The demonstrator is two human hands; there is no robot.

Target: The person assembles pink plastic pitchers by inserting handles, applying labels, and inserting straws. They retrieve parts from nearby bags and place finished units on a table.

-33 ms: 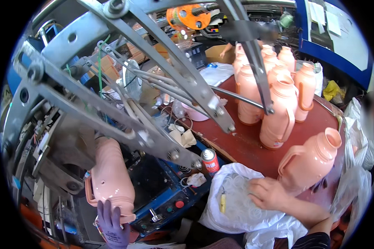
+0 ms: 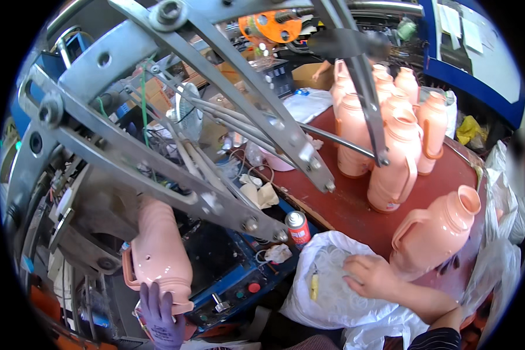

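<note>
A pink thermos jug lies in the machine at the left, its mouth toward me and its handle on the left side. My left hand, in a purple glove, is closed about the jug's neck; its thumb is hidden. Clear plastic rings fill a white plastic bag in front of me, with a small yellow tool among them. Over the bag's right side, my bare right hand has its fingers curled down into the rings. What lies between the fingertips cannot be made out.
Metal linkage arms cross above the jug. A red spray can stands behind the bag, near a red button. On the red-brown table, one jug leans beside my right arm; several more stand behind. Another person's hand shows far back.
The whole view has shifted slightly. My right hand has moved a little left over the rings; my left hand stays at the jug's neck.
</note>
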